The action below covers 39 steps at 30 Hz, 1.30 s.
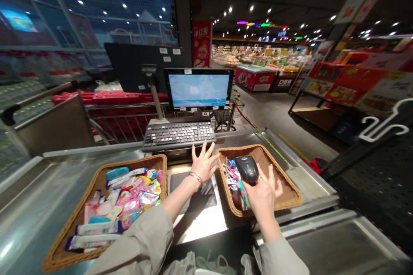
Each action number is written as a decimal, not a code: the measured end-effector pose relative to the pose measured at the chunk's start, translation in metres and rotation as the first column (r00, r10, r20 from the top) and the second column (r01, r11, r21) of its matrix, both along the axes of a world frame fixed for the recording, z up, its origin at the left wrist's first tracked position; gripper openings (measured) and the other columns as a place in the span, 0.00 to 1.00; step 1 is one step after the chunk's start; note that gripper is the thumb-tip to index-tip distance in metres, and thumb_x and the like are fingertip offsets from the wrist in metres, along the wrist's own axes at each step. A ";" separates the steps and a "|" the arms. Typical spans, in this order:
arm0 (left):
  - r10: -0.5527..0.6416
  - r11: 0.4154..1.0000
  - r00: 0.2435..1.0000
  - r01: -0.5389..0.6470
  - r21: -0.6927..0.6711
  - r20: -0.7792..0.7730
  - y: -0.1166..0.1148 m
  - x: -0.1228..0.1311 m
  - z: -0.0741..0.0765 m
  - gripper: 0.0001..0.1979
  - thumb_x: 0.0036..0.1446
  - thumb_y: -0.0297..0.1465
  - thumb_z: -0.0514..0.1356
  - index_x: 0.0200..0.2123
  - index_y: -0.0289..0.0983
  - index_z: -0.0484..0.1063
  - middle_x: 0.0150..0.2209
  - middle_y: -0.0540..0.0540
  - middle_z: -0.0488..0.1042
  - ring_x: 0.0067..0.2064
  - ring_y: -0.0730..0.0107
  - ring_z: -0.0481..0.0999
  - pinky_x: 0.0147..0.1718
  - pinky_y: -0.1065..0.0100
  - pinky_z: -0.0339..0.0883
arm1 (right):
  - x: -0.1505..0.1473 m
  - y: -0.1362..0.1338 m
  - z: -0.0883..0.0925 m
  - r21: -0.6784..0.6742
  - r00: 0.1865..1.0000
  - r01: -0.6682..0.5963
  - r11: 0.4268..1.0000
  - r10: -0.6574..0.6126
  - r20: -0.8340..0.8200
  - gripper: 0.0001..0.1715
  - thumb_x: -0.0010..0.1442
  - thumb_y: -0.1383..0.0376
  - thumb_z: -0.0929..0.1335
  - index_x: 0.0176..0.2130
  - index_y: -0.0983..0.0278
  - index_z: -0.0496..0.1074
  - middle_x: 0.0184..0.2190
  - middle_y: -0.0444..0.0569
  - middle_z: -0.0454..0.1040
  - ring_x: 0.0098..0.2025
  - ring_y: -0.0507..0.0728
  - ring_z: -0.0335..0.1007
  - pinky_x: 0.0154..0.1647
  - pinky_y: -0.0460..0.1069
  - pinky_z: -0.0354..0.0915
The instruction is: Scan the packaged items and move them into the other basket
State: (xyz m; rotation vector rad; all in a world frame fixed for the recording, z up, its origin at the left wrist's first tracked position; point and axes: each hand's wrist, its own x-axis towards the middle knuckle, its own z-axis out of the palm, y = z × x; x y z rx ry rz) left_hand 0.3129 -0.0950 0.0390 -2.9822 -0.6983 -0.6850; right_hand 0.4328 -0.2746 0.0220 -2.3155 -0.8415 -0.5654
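My left hand (204,164) is spread, palm down, just below the right end of the black keyboard (179,134). Nothing shows in it, and its little-finger side comes near the right basket's rim. In my right hand (263,191) is a black barcode scanner (247,169), gripped near the thumb while some other fingers stretch out. The scanner is above the right wicker basket (292,195), whose left part holds small packaged goods (234,178). A larger wicker basket (87,172) to the left is full of colourful packages (129,195).
A lit monitor (199,90) stands behind the keyboard, beside a second screen (142,66) seen from its back. Metal counter surfaces (64,189) lie on both sides. White hangers (382,124) hang at right. Beyond are a trolley and a display rack (348,77).
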 end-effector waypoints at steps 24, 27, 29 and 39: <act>0.470 0.881 0.883 -0.469 -0.065 0.005 0.042 -0.172 -0.027 0.22 0.55 0.39 0.61 0.54 0.49 0.70 0.68 0.46 0.53 0.69 0.45 0.43 0.60 0.30 0.27 | -0.079 0.094 -0.008 -0.013 0.914 -0.405 0.914 0.405 -0.009 0.22 0.55 0.50 0.62 0.39 0.60 0.76 0.49 0.50 0.75 0.64 0.65 0.50 0.59 0.64 0.41; 0.521 0.851 0.854 -0.520 -0.077 -0.014 0.046 -0.190 -0.031 0.21 0.55 0.38 0.61 0.53 0.48 0.71 0.67 0.45 0.54 0.69 0.45 0.44 0.60 0.30 0.28 | -0.088 0.098 -0.007 -0.027 0.890 -0.457 0.889 0.457 -0.006 0.22 0.56 0.51 0.62 0.41 0.60 0.75 0.50 0.50 0.75 0.65 0.65 0.48 0.59 0.64 0.42; 0.548 0.832 0.836 -0.548 -0.085 -0.025 0.050 -0.202 -0.033 0.21 0.55 0.39 0.61 0.54 0.48 0.71 0.67 0.45 0.54 0.69 0.44 0.45 0.60 0.30 0.28 | -0.093 0.100 -0.005 -0.037 0.878 -0.479 0.877 0.478 -0.021 0.22 0.56 0.52 0.62 0.41 0.60 0.75 0.51 0.50 0.74 0.65 0.65 0.48 0.58 0.64 0.42; 0.608 0.770 0.771 -0.631 -0.097 -0.189 0.065 -0.245 -0.058 0.20 0.54 0.41 0.61 0.52 0.50 0.72 0.67 0.45 0.56 0.69 0.41 0.42 0.58 0.28 0.30 | -0.109 0.111 -0.005 -0.078 0.858 -0.513 0.855 0.508 -0.081 0.23 0.55 0.52 0.62 0.42 0.61 0.76 0.51 0.50 0.74 0.66 0.64 0.47 0.59 0.63 0.42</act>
